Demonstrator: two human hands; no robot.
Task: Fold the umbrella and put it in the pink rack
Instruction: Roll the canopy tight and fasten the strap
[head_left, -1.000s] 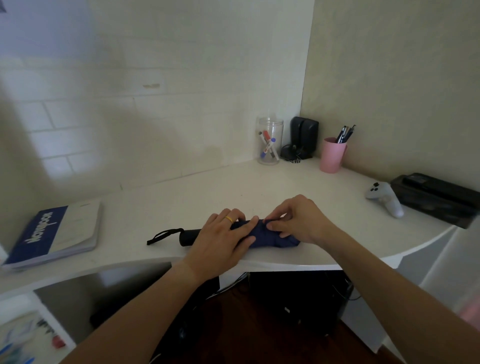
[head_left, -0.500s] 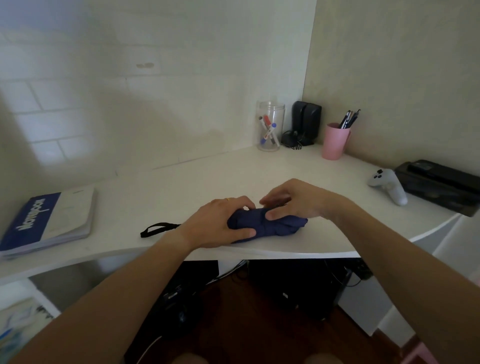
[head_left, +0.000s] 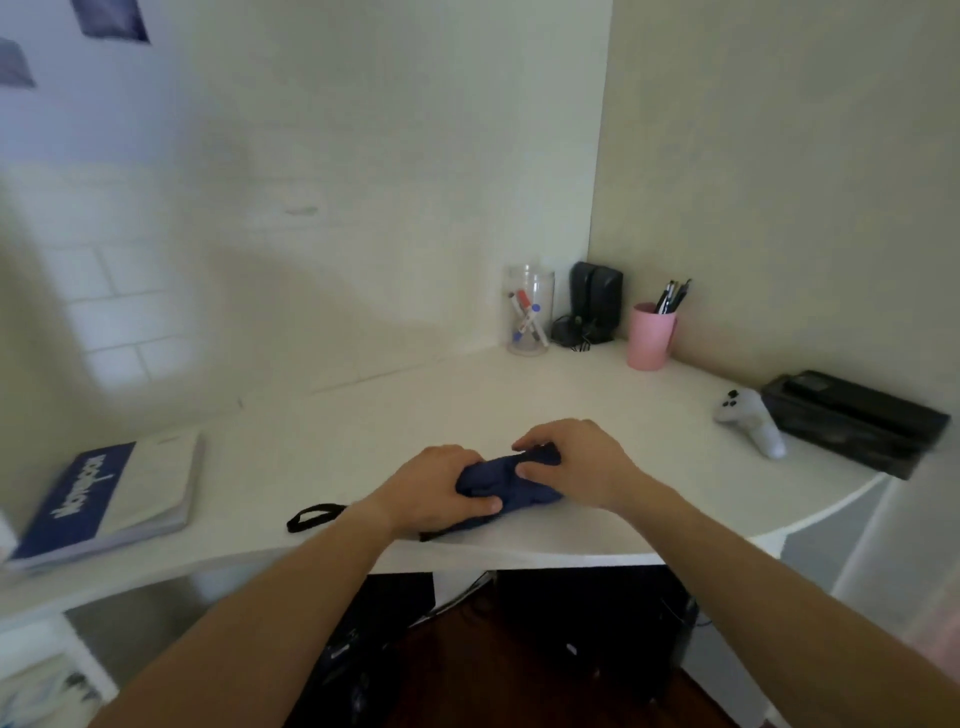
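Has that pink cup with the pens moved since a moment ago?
No. The pink cup stands just right of the black speakers in the desk corner, as before; only the camera shifted.

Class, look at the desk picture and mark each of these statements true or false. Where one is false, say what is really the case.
1. Both hands are on the umbrella. True: the left hand and the right hand both grip the dark blue umbrella.
2. The umbrella stands upright in a rack. False: it lies on the white desk near the front edge.
3. The pink cup holds pens. True.
4. The blue and white notebook lies to the right of the hands. False: it lies on the left of the desk.
5. The white game controller rests beside a black box. True.
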